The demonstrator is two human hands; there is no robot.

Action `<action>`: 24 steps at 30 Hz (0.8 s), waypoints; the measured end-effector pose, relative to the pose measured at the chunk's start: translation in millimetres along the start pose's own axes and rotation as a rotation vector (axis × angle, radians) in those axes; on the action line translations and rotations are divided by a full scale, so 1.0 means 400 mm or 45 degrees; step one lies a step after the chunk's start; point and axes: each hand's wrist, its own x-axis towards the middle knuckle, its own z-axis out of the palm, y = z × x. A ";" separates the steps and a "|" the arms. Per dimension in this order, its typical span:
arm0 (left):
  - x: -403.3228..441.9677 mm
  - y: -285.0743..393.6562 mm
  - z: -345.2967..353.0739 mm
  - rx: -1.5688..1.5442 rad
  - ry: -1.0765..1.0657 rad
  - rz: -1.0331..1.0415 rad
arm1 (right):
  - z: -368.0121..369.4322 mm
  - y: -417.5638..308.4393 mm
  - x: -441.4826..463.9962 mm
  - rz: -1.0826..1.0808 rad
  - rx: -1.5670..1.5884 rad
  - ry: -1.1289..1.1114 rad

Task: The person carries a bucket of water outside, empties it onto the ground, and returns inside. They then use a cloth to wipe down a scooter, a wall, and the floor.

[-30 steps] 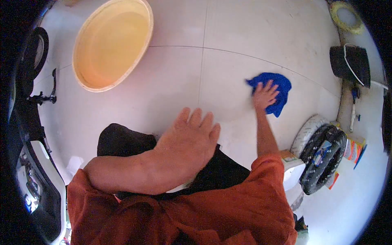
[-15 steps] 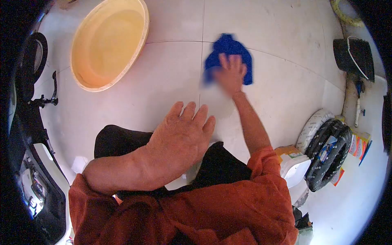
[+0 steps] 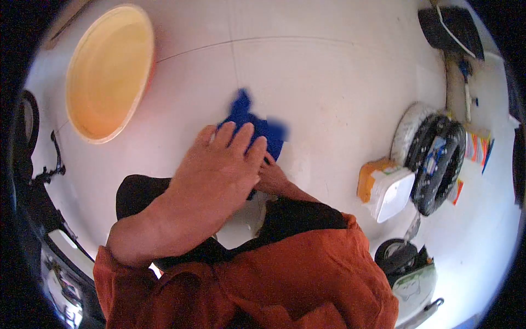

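My left hand (image 3: 222, 159) is raised over my lap, open, its fingers slightly apart and nothing in it. Below and beyond it, a blue cloth (image 3: 266, 134) lies on the pale tiled floor (image 3: 329, 82), partly covered from view and blurred at its right edge. My right hand (image 3: 272, 178) is at the near side of the cloth, mostly behind the left one, with its fingers largely hidden. Whether it grips the cloth or only presses on it does not show.
A yellow basin (image 3: 109, 74) stands at the upper left. To the right are a white tub (image 3: 394, 194), black wrapped tyres (image 3: 435, 164) and a black bucket (image 3: 452, 33). Dark vehicle parts (image 3: 55, 230) line the left side.
My right hand and the blue cloth have swept left and toward my body, ending partly behind my left hand. The view has shifted, and the left hand appears slightly farther left.
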 end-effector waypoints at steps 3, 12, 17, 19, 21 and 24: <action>-0.007 0.007 -0.006 0.028 0.072 -0.060 | -0.024 0.085 -0.145 0.394 -0.009 -0.079; -0.001 0.040 -0.002 -0.002 0.047 -0.039 | -0.192 0.629 -0.228 1.622 -0.451 0.664; 0.016 0.059 0.006 0.024 0.055 -0.019 | -0.181 0.643 0.098 1.258 -0.598 0.833; 0.024 0.063 0.012 0.029 0.068 -0.005 | -0.163 0.490 0.173 0.902 -0.518 0.743; 0.037 0.062 0.016 0.057 0.050 -0.010 | -0.162 0.322 0.160 0.667 -0.277 0.444; 0.049 0.060 0.014 0.075 0.010 -0.032 | -0.087 0.179 0.034 0.431 -0.082 0.243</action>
